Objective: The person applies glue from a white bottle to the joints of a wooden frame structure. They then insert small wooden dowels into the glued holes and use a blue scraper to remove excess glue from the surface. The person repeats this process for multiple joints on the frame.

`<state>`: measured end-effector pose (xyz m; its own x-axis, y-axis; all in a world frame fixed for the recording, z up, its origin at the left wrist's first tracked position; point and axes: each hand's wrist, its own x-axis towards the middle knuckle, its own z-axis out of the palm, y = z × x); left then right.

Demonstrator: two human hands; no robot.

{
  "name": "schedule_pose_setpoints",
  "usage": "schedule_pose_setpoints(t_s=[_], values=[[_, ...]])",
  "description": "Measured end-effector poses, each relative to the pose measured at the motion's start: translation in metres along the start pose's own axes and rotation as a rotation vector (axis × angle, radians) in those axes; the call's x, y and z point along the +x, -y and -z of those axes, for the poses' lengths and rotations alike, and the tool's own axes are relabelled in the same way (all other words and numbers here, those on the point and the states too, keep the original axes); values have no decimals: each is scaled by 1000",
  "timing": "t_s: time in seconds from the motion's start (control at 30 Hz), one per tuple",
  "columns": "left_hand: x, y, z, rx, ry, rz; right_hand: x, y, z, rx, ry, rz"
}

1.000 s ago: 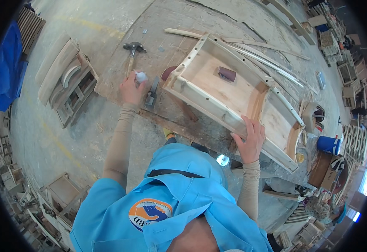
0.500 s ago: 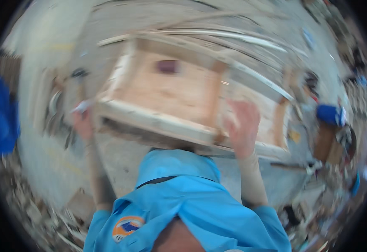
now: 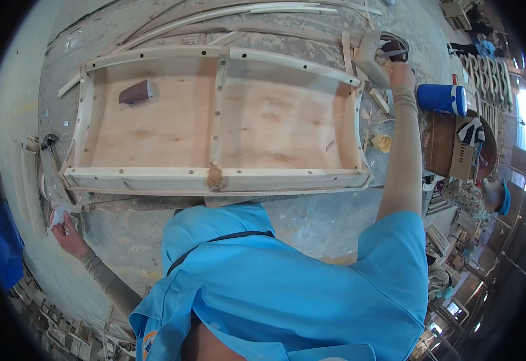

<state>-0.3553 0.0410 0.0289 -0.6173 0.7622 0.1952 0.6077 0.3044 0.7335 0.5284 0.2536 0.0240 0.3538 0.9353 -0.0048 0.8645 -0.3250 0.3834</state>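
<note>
In my left hand (image 3: 73, 236), off the near left corner of the frame, a crumpled white scrap (image 3: 60, 215) that looks like paper or thin cloth is pinched between the fingers. My right arm stretches to the far right. There, my right hand (image 3: 402, 75) is closed at the edge of a pale wooden holder (image 3: 368, 57); what its fingers grip is hidden. A dark round item (image 3: 395, 50) sits in that holder, just beyond the hand. Before me lies a curved wooden frame (image 3: 214, 174) with a plywood bottom and a middle divider. One curled dark purple piece (image 3: 135, 92) rests in its left compartment.
Long wooden strips (image 3: 239, 13) lie beyond the frame. A hammer (image 3: 51, 144) is to its left. At the right are a yellow lump (image 3: 381, 142), a blue jug (image 3: 440, 99) and a cardboard box (image 3: 461, 156). Another person (image 3: 476, 198) is at the far right.
My right hand has gone from above the frame's right compartment to the wooden holder at the far right. My left hand still holds the white scrap, now lower left. The view has shifted.
</note>
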Motion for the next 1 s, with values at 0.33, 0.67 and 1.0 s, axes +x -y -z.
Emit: schedule_pose_setpoints(t_s=[0.33, 0.67, 1.0], values=[[-27, -16, 26, 179, -4, -27, 41, -6, -26, -127, 186, 119], [-26, -32, 25, 109, -14, -110, 65, -14, -46, -103, 293, 146], [-23, -80, 20, 75, -61, -139, 35, -21, -43, 17, -73, 152]])
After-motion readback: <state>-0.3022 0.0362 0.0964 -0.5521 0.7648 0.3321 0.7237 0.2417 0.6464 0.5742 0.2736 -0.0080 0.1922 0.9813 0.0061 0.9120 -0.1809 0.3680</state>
